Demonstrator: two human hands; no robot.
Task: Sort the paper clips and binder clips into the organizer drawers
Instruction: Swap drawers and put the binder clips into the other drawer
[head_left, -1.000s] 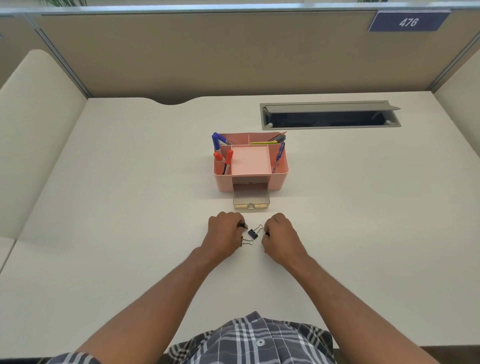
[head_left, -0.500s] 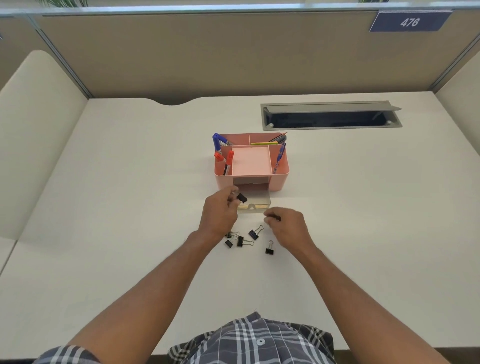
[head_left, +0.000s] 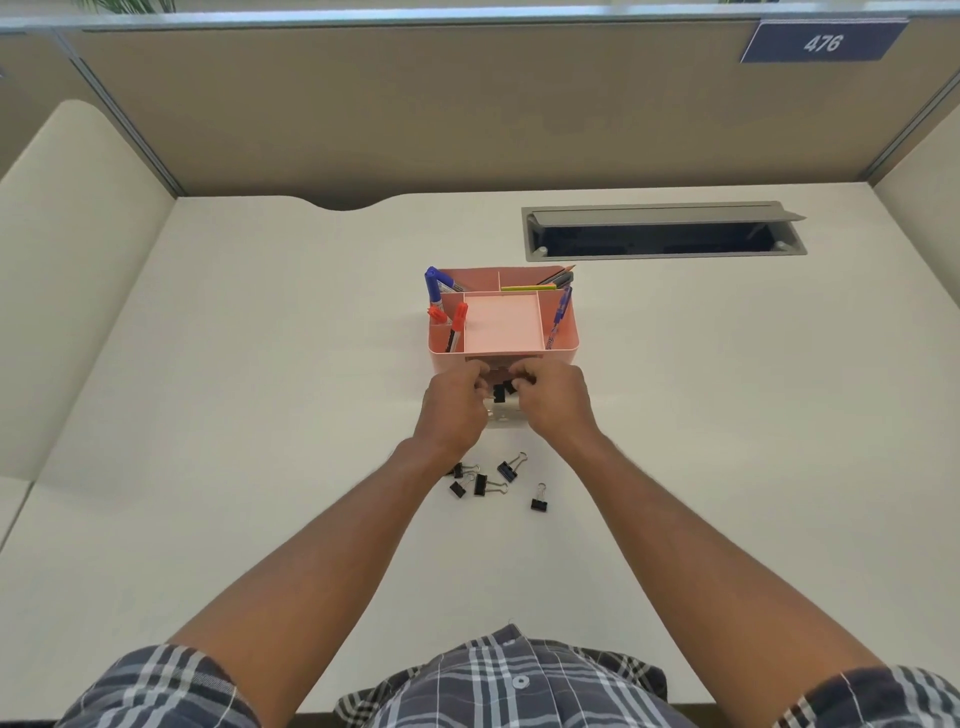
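Mid-frame: our left hand (head_left: 457, 402) and right hand (head_left: 553, 397) pinch black binder clips (head_left: 500, 391) over the organizer's (head_left: 503, 325) open drawer (head_left: 504, 415); five loose clips (head_left: 488, 484) below on table (head_left: 260, 415).

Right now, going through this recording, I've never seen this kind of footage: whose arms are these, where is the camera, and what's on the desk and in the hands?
There is no machine here. A person wears a wide-angle camera on the head, looking down at their own two bare arms. The left hand and right hand meet over the clear pulled-out drawer at the front of a pink desk organizer, which holds markers and pens. Black binder clips show between the fingertips above the drawer; which hand grips which clip is hard to tell. Five more binder clips lie loose on the white desk nearer the person, such as one lying apart on the right. A grey cable slot sits behind the organizer. I cannot make out any paper clips.
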